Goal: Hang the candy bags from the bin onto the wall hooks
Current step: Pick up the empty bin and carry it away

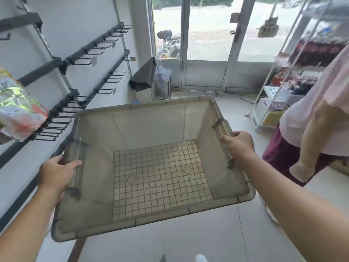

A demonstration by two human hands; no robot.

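Note:
A large grey plastic bin [143, 120] is held up in front of me, and nothing lies on its grid-patterned floor. My left hand [54, 173] grips the clear handle on the bin's left rim. My right hand [239, 142] grips the handle on the right rim. On the white wall at left, rows of black wall hooks [94, 50] stick out bare. A colourful candy bag [18, 108] hangs at the far left edge, above the lowest row of hooks [60, 118].
Another person [317, 118] in a pink top stands close on the right. A metal rack [279, 95] with goods stands behind them. Glass doors [205, 44] lie straight ahead, with a dark cloth over a box [143, 76] and a wire basket beside them. The floor is pale tile.

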